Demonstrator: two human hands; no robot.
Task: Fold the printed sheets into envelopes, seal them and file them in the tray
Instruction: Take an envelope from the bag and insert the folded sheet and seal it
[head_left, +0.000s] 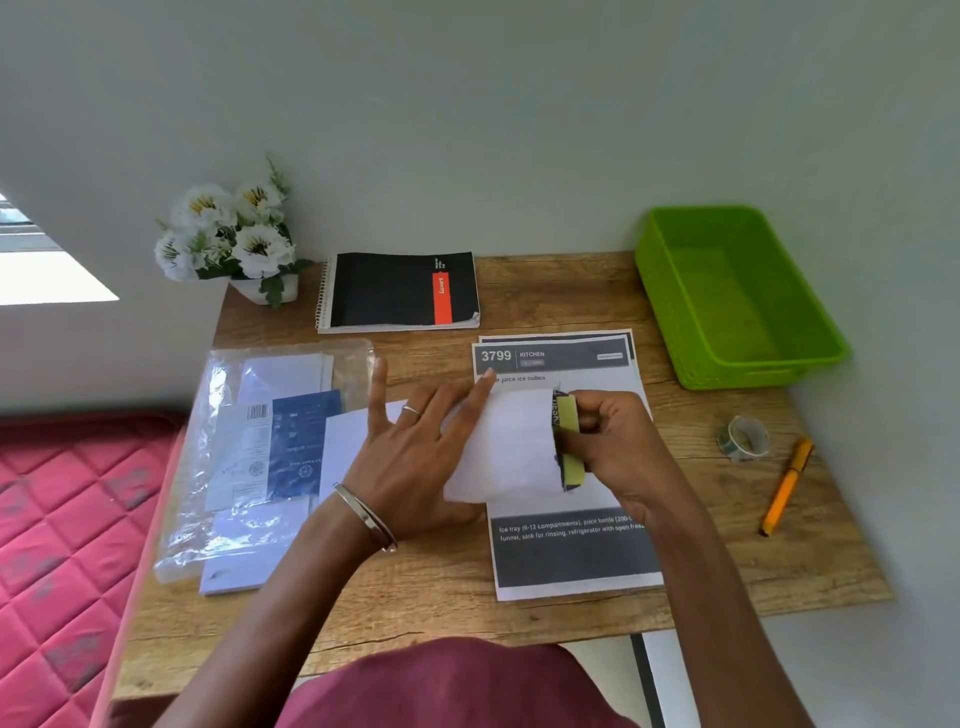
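Hands (415, 447) — pushing sheet (566, 431) into envelope (498, 447).

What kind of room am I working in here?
Likely a bedroom or small home study: a wooden desk against a plain wall, a quilted red mattress beside it, a pot of white flowers.

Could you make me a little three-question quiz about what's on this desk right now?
1. True or false: the green tray already holds envelopes.
2. What does the right hand hold in its grip? A) the orange pen B) a yellow-and-black stick C) the tape roll
3. What does the left hand press flat?

Key:
1. False; none show in it.
2. B, the stick, at the envelope's edge.
3. The white envelope, on the printed sheets.
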